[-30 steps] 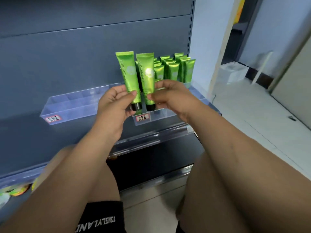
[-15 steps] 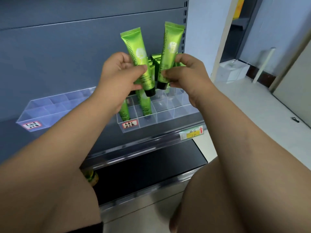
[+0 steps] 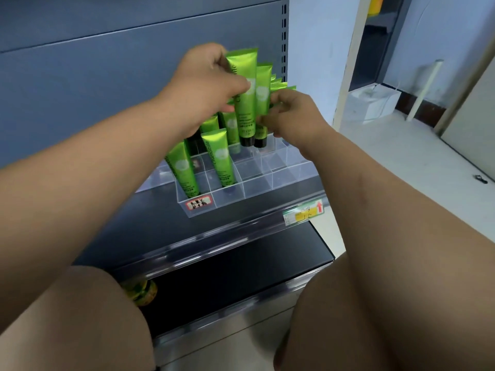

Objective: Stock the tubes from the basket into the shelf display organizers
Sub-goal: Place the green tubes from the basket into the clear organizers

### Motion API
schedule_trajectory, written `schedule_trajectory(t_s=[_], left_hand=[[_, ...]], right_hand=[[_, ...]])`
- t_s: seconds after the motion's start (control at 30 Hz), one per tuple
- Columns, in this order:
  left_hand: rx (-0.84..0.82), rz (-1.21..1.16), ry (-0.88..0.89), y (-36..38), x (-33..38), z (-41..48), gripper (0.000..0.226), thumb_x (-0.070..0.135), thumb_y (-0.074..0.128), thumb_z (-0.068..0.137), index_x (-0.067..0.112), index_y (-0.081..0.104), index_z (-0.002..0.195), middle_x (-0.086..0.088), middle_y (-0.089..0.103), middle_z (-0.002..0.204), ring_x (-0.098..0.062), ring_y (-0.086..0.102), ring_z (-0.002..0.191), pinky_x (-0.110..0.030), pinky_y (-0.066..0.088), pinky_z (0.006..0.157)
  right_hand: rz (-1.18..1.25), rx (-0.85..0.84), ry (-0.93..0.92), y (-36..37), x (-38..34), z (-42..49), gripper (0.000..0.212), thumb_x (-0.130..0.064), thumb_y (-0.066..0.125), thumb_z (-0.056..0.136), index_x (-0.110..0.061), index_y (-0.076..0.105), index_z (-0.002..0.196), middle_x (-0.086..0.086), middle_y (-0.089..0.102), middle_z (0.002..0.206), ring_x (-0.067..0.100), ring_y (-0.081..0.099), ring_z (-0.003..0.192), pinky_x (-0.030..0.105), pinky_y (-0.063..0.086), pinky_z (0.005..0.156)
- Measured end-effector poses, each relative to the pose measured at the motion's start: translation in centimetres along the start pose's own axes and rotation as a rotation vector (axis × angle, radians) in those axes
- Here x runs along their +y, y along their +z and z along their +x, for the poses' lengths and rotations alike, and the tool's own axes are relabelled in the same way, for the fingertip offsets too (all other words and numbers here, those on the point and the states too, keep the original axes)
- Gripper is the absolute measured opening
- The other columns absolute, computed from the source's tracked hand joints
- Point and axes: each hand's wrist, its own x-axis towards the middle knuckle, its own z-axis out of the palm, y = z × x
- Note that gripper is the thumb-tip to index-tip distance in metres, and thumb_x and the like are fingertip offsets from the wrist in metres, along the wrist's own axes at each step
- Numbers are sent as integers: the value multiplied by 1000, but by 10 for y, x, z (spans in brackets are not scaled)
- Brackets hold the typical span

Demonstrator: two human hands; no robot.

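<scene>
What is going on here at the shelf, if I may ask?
A person is filling a clear organizer on a shelf. The left hand grips one green tube and the right hand pinches a second tube, both cap-down just above the organizer's compartments, not yet set in. Several more tubes already stand in its left and rear slots.

We see soft, even indoor light, a pale sheen on the green tubes (image 3: 242,68), faint glints on the clear organizer (image 3: 257,183), lower shelf (image 3: 227,277) in shadow, wide-angle bending at our frame edges, slight overall softness
</scene>
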Motion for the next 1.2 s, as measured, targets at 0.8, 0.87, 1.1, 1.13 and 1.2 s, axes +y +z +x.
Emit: schedule_trajectory(t_s=[0.8,0.87,1.1,1.13,1.2], left_hand=[[-147,604,144,15,-25,15,39,24,92,71,11,71,101,-4,64,94,-19,55,84,-37,52,81],[-153,615,143,15,-29,16,39,24,92,71,10,71,101,-2,60,90,-18,53,81,-35,51,77],[-190,641,133,15,-36,20,33,26,91,72,10,70,91,1,59,79,-20,54,77,-35,50,74],[-200,648,135,16,-37,20,32,26,91,72,11,70,89,0,60,79,-20,54,77,-36,51,74],[-212,664,137,17,-40,19,32,28,92,72,9,70,88,0,60,78,-20,54,75,-38,51,74]], right_hand=[[-84,-104,14,27,27,26,32,13,56,80,-18,57,72,15,58,76,22,58,61,24,49,50],[-110,-110,10,28,30,25,32,13,56,80,-18,58,70,15,61,74,21,59,60,21,48,48],[-215,-92,-3,30,34,26,41,11,56,81,-24,51,60,-5,48,60,7,43,55,16,35,48],[-235,-87,0,31,35,27,42,11,54,80,-24,48,58,-6,45,60,7,40,56,18,33,49],[-250,-80,-3,33,38,29,42,11,53,81,-23,47,56,-7,44,61,8,38,57,20,32,54]])
